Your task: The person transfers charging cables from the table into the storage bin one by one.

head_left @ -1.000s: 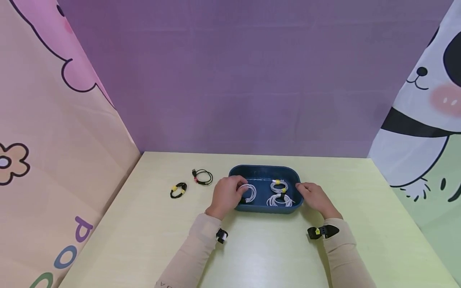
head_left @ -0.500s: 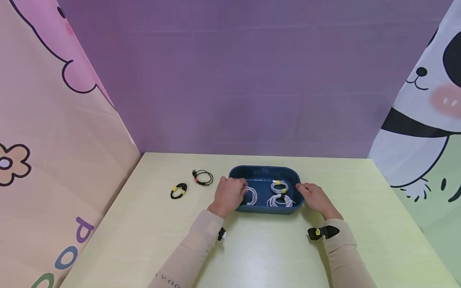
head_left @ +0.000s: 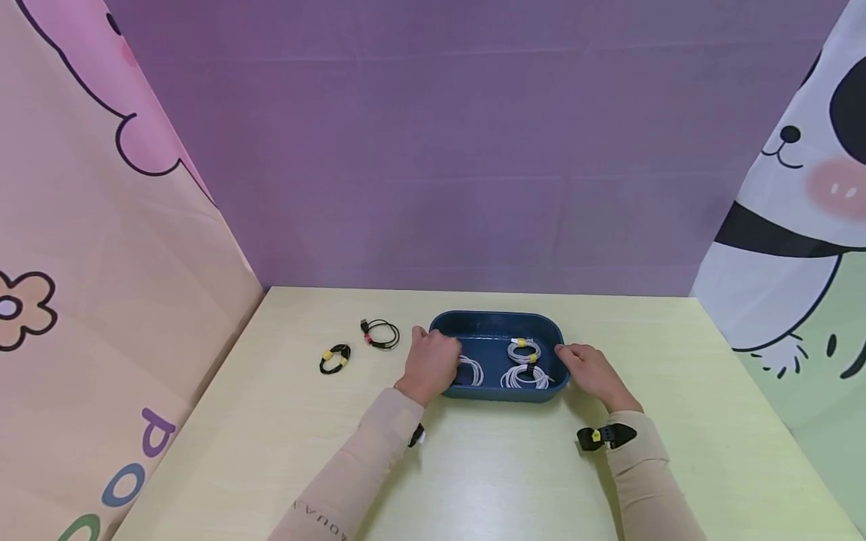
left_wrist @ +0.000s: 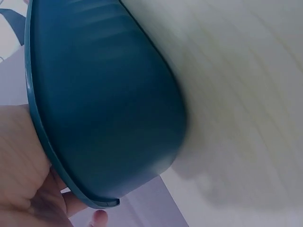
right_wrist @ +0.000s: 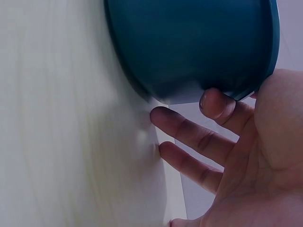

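Note:
A dark blue plastic tray (head_left: 497, 393) stands on the table in the head view, holding coiled cables. My left hand (head_left: 431, 364) is over its left end and grips the rim, fingers outside; the thumb is hidden. A white coiled cable (head_left: 476, 373) lies in the tray beside that hand, partly covered by it. My right hand (head_left: 591, 370) holds the right rim, thumb over the edge and a finger (right_wrist: 215, 104) near the outer wall. At the tray's right side lie a grey-white cable with yellow ties (head_left: 522, 353) and a white cable with a black tie (head_left: 519, 378).
Left of the tray on the pale table (head_left: 501, 481) lie a black cable with yellow ties (head_left: 334, 359) and a black cable with a red tie (head_left: 386, 344). A purple backdrop (head_left: 433, 150) rises behind the table, with printed cloths at both sides.
My left hand has let go of the white cable and moved slightly left onto the tray's rim. The cable sits lower in the tray. My right hand stays in place.

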The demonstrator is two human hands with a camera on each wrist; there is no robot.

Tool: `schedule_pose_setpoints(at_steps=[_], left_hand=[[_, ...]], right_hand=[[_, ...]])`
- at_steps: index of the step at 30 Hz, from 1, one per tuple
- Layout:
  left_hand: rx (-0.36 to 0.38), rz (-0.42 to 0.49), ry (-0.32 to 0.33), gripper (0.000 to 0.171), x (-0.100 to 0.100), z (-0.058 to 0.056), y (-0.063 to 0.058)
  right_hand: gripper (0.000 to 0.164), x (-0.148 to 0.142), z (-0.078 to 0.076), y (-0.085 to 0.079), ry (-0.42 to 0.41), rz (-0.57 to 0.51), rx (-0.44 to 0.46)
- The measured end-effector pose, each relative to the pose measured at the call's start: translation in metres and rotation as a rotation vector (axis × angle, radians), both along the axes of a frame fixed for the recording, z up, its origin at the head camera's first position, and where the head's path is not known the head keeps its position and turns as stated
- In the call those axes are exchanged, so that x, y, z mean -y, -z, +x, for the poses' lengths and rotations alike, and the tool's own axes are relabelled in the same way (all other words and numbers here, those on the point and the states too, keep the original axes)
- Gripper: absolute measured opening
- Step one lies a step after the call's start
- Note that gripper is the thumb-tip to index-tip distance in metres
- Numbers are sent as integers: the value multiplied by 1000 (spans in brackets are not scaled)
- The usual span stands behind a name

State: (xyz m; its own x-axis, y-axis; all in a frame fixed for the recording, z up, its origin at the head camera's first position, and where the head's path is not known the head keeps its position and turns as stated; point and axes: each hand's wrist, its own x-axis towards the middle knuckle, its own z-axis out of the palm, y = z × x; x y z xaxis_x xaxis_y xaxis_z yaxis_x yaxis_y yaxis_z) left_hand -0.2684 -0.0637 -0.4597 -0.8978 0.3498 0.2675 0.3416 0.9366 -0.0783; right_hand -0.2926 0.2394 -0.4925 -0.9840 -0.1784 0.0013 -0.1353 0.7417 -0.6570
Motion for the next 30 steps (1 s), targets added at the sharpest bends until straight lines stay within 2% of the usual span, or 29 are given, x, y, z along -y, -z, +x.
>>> schedule_pose_setpoints(at_steps=[9, 19, 24, 30], left_hand=[[49, -36, -27, 26, -4, -4, 0], [111, -39, -16, 23, -4, -5, -1], [117, 6, -15, 17, -3, -5, -2], [85, 151, 20, 22, 2, -6, -5]], right_hand=[[48, 1, 1, -1, 8, -4, 19], [49, 1, 2, -1, 8, -24, 37], [49, 1, 3, -1, 10, -19, 44], [49, 1, 3, -2, 21, -9, 49]])
